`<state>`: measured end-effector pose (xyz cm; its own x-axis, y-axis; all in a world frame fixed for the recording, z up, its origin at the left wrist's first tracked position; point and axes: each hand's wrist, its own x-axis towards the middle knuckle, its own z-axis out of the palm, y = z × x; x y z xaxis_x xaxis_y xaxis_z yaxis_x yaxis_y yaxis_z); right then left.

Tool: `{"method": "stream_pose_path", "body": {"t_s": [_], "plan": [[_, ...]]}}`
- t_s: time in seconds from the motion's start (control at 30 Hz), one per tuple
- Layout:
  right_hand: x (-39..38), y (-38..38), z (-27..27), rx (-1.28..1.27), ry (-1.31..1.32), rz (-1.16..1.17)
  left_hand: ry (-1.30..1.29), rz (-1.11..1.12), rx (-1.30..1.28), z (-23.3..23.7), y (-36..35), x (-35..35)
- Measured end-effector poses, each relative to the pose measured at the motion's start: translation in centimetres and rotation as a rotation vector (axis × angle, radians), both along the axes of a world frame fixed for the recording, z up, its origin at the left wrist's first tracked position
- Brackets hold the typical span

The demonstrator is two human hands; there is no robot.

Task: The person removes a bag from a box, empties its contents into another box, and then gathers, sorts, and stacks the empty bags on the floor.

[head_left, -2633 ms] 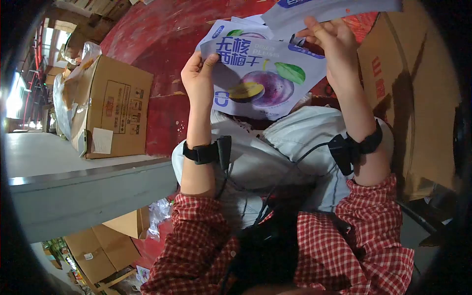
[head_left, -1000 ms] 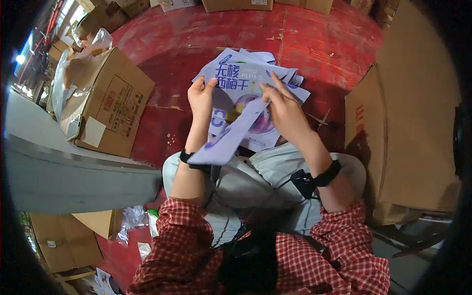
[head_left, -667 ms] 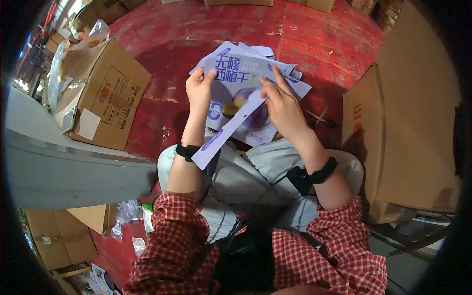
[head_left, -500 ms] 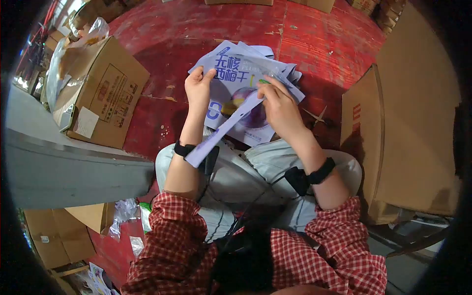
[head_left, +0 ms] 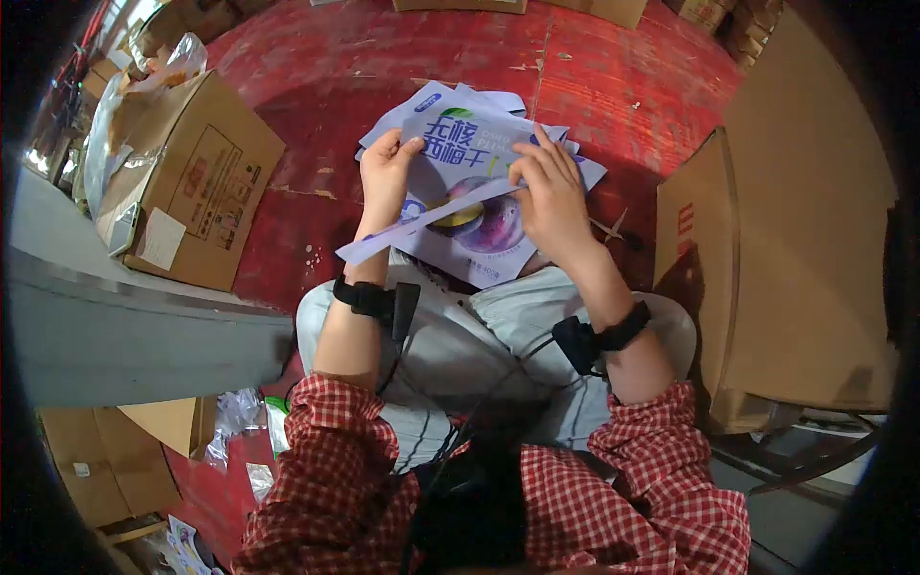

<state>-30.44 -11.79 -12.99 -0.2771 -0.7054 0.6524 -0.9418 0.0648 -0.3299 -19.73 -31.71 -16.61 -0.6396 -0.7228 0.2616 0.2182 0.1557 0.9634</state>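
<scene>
The right hand point(head_left: 551, 196) is pinching a loose pouch point(head_left: 412, 224), now tilting flatter across mid-frame than before. The left hand point(head_left: 386, 177) is still gripping the stack point(head_left: 489, 228), fingers curled.

The purple pouch point(head_left: 489, 230) reads "无核西梅干", perhaps "DRIED PLUMS" beside it.

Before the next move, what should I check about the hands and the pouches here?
1. Left hand grips the stack of pouches at its upper edge: ok.
2. Right hand pinches the loose pouch: ok.
3. Loose pouch lying flat on the stack: not ok, it crosses the stack tilted, edge-on.
4. Stack squared up: not ok, corners fan out.
5. Pouch seals: cannot tell.
</scene>
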Motion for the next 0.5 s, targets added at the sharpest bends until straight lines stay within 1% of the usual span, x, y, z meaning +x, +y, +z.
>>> {"method": "stream_pose_path", "body": {"t_s": [0.07, 0.17, 0.4, 0.47, 0.5], "plan": [[0.5, -0.1, -0.4, 0.02, 0.017, -0.011, 0.036, 0.035, -0.009, 0.1, 0.4, -0.3], [0.7, -0.5, -0.6, 0.017, 0.048, -0.034, 0.079, 0.007, 0.024, 0.1, 0.3, -0.3], [1.0, -0.7, -1.1, 0.017, 0.005, -0.062, 0.031, 0.029, 0.012, 0.5, 0.4, -0.3], [1.5, -0.8, -1.3, 0.038, 0.049, -0.113, -0.029, 0.045, -0.018, 0.3, 0.1, -0.1], [1.8, -0.8, -1.4, 0.048, 0.073, -0.139, -0.007, 0.041, -0.004, 0.2, 0.1, -0.2]]}}
